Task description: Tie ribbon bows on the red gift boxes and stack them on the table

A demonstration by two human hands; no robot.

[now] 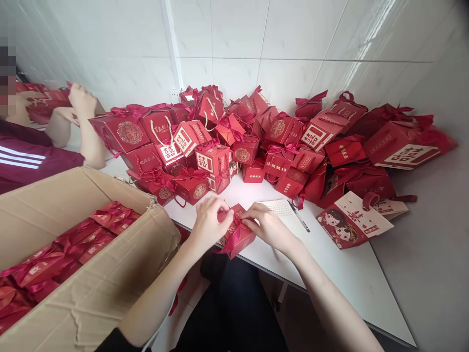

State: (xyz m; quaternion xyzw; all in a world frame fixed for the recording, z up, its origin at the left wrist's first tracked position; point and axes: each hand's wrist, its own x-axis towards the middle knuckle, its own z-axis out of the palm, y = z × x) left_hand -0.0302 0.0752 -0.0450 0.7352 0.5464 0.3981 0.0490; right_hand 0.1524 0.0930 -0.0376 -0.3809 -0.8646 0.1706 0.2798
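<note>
A small red gift box point(245, 239) with gold print sits at the table's front edge, directly before me. Across its top lies a dark red ribbon point(232, 238), one tail hanging over the front side. From the left, my left hand point(209, 222) is closed in a pinch on the ribbon, thumb against forefinger. My right hand point(269, 225) pinches the ribbon from the other side, its fingertips over the box top. The exact grip points are partly hidden by the fingers.
Red gift boxes point(242, 149) with ribbons and rope handles are piled along the tiled wall. A cardboard carton point(120, 249) of red boxes stands left. Right of my hands lie a written sheet point(282, 209), a pen point(298, 216) and a printed bag point(351, 220). A co-worker's arm point(86, 122) is at far left.
</note>
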